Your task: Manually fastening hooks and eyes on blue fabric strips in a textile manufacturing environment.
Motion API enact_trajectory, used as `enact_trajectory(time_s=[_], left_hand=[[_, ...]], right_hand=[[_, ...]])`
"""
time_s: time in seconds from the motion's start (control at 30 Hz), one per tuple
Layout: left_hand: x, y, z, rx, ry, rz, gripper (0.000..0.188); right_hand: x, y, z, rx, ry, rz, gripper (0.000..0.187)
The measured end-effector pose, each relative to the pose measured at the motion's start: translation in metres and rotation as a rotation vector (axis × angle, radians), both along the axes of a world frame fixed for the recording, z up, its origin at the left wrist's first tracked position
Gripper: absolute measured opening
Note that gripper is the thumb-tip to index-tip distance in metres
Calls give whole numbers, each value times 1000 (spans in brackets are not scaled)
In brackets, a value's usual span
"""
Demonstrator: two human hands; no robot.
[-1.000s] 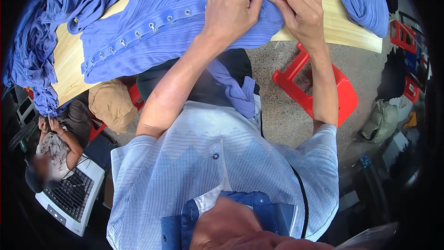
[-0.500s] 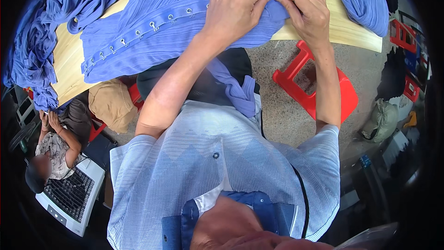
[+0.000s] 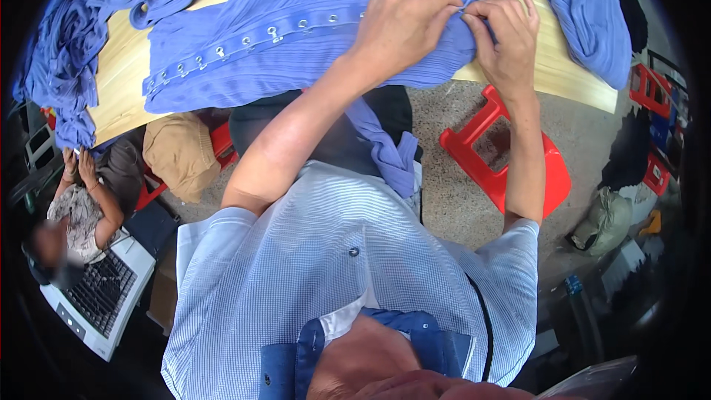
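A blue ribbed knit garment [image 3: 311, 59] lies spread over the front of a pale wooden table. Along it runs a flat band [image 3: 248, 44] carrying a row of small metal or clear fasteners; their exact kind is too small to tell. At the garment's right end my left hand [image 3: 406, 24] pinches the fabric between thumb and forefinger. Close against it, my right hand [image 3: 505, 35] pinches the same edge, where a small fold stands up. Whether something tiny sits between the fingertips is hidden.
More blue knit pieces are heaped on the table's left [image 3: 59, 59] and right [image 3: 585, 22]. Below the table stand a red plastic stool [image 3: 552, 174] and a tan cloth bundle [image 3: 181, 155]. A person [image 3: 81, 211] works at far left. A greenish sack [image 3: 603, 222] lies on the floor at right.
The whole view has shifted a little, so table, garment and hands sit lower and further right. Both hands keep their pinch at the garment's edge, fingertips still close together.
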State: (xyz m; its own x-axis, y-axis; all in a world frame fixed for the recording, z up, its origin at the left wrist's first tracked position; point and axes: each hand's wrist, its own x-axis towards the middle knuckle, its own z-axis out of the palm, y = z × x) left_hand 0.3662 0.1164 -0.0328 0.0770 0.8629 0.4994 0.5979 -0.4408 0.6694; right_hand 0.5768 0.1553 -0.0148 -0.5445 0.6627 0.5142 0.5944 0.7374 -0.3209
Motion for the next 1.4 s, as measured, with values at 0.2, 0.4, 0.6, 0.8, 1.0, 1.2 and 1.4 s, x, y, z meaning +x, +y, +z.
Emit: enact_trajectory(time_s=[0.2,0.4,0.6,0.8,1.0,1.2,1.4], left_hand=[[-6,0,2,-36,-18,5,11],[-6,0,1,-42,-19,-14,12],[-5,1,6,-59,2,-16,11],[-2,-2,10,19,26,-36,14],[-8,-13,11,89,253,-114,26],[-3,-12,13,77,303,-148,21],[24,7,25,32,348,7,15]], right_hand=[[-3,0,-10,111,23,26,18],[-3,1,-5,50,-7,47,20],[-2,5,-6,-23,3,36,19],[-4,-1,-4,105,-39,-29,20],[15,-15,-2,169,-129,-43,18],[26,-13,-8,-13,57,-36,29],[25,-8,-10,-301,200,-57,23]])
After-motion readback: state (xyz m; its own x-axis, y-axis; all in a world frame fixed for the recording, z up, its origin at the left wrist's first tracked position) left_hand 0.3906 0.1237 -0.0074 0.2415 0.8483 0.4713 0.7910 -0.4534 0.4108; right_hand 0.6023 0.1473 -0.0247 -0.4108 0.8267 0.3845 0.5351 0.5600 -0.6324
